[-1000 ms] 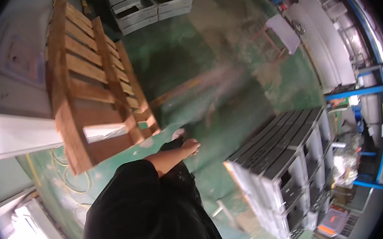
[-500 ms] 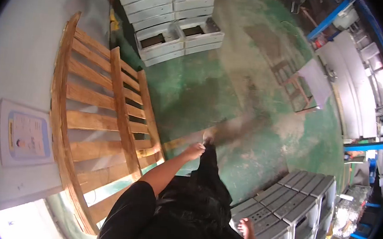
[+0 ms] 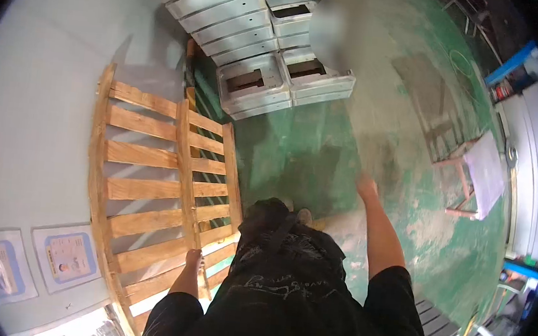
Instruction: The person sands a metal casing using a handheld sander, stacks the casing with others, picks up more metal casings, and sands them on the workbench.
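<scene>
My left hand [image 3: 194, 258] hangs low on the left, in front of the slats of a wooden pallet [image 3: 145, 190] that leans against the wall. Its fingers are small and unclear; whether it touches the wood cannot be told. My right hand [image 3: 367, 187] is held out ahead over the green floor, blurred, with no object visible in it. Both forearms are bare below black sleeves.
Stacked grey crates [image 3: 253, 90] stand ahead, beyond the pallet. A stool [image 3: 486, 176] is at the right. Grey slatted crates [image 3: 432, 327] sit low at the right. Posters [image 3: 66, 258] hang on the left wall. Blue-framed racks line the far right.
The crate stacks ahead appear nearer and the grey crates at the right have slid down the view. My right arm has swung forward, while my left has moved back beside the pallet.
</scene>
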`<move>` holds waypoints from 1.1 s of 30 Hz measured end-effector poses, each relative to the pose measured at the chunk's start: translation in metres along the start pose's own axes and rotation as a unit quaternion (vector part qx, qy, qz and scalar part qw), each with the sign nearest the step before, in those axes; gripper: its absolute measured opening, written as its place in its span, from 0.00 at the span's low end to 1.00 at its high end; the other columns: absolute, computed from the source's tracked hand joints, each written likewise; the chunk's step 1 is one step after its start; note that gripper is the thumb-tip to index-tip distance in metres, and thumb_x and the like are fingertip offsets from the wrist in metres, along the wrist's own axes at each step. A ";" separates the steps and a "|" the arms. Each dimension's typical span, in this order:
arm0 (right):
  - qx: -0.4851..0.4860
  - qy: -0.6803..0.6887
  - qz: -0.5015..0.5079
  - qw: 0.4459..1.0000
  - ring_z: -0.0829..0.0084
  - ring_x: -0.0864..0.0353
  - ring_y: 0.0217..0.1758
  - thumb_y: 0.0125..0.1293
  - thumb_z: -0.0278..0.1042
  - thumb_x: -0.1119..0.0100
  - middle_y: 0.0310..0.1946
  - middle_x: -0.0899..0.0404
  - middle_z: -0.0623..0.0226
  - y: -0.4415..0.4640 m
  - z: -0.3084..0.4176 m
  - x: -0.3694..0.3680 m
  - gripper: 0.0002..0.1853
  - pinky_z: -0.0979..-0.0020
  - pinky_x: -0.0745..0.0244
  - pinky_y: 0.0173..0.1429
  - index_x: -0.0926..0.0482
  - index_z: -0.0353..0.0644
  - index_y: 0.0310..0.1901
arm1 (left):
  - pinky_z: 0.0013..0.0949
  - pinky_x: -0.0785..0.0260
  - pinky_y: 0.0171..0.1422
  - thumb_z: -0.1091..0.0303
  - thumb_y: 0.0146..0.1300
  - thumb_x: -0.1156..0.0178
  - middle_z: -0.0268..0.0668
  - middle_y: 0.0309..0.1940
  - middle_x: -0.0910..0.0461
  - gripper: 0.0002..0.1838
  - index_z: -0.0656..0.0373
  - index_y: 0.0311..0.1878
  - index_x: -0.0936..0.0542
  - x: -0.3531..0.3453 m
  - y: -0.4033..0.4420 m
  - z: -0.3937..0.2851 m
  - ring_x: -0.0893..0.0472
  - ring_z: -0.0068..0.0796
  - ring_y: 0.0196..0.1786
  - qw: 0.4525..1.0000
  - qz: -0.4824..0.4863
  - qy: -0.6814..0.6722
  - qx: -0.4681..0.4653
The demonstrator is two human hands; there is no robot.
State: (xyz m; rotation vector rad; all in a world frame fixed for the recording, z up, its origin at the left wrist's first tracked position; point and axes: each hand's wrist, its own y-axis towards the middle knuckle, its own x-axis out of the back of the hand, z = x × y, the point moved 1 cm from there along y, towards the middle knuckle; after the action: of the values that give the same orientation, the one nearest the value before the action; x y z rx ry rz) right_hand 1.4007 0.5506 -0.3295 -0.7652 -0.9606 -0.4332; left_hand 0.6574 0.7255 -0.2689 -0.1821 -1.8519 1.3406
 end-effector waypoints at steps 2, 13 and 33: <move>-0.014 0.194 0.050 0.980 0.51 0.23 0.66 0.69 0.48 0.42 0.68 0.26 0.52 0.038 0.141 0.096 0.27 0.55 0.26 0.68 0.26 0.46 0.67 | 0.50 0.30 0.33 0.52 0.70 0.46 0.41 0.36 0.17 0.16 0.51 0.53 0.24 -0.050 0.031 -0.023 0.19 0.38 0.31 0.995 0.019 -0.087 0.040; -0.058 -0.041 0.299 0.951 0.50 0.24 0.67 0.66 0.44 0.42 0.63 0.22 0.54 0.194 0.196 0.050 0.24 0.46 0.30 0.69 0.23 0.53 0.64 | 0.42 0.26 0.41 0.54 0.73 0.44 0.42 0.37 0.18 0.18 0.60 0.52 0.21 -0.182 0.162 -0.526 0.19 0.40 0.38 0.972 0.127 0.009 -0.197; 0.105 -0.256 0.337 0.900 0.61 0.28 0.70 0.63 0.44 0.34 0.60 0.21 0.65 0.662 0.200 -0.035 0.24 0.53 0.36 0.71 0.22 0.55 0.61 | 0.49 0.34 0.70 0.56 0.65 0.37 0.52 0.72 0.33 0.40 0.65 0.76 0.38 -0.377 0.240 -1.000 0.28 0.49 0.70 0.970 -0.082 -0.034 -0.224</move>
State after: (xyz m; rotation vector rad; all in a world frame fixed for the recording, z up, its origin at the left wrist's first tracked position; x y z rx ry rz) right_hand 1.6918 1.1401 -0.5456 -0.9751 -1.1268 0.4993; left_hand 1.5061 1.3461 -0.5766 -0.2122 -2.1587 0.8106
